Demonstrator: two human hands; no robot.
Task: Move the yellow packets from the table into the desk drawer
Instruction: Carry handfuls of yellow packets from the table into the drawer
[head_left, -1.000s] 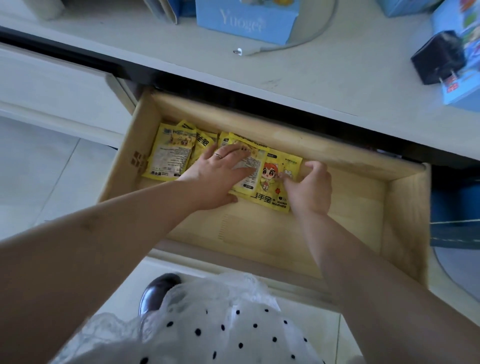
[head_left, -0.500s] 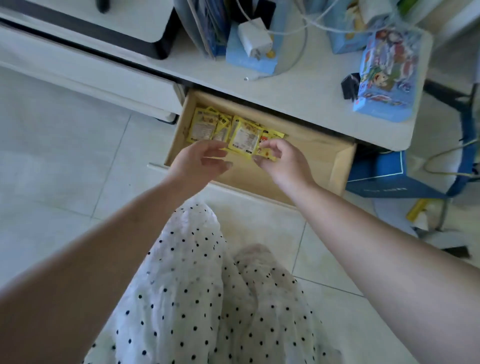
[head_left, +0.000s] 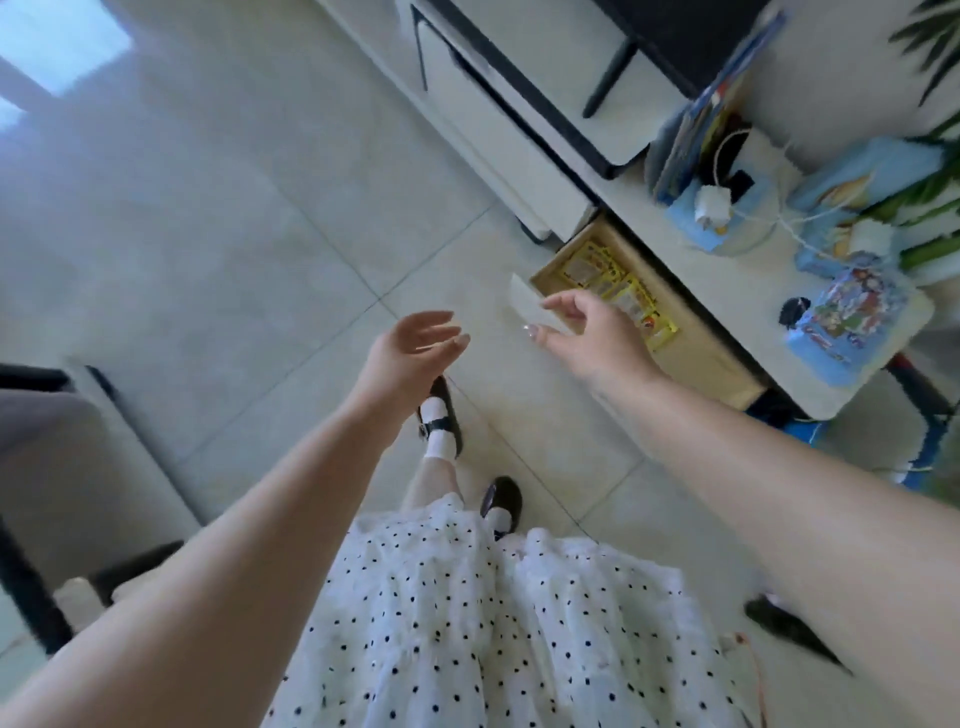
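Yellow packets (head_left: 621, 283) lie inside the open drawer (head_left: 691, 358) under the desk (head_left: 737, 296). Right hand (head_left: 582, 332) at drawer front, fingers spread, likely to push. Left hand (head_left: 410, 348) relaxed, empty.

Both forearms are bare, with no sleeves in view. The left hand (head_left: 410, 348) and right hand (head_left: 587, 332) wear no gloves; the right thumbnail is pale and glossy. A white dress (head_left: 467, 613) with small black polka dots and a gauzy, ruffled hem covers the legs. On the feet are white ankle socks (head_left: 439, 441) in shiny black strapped shoes (head_left: 501, 499).
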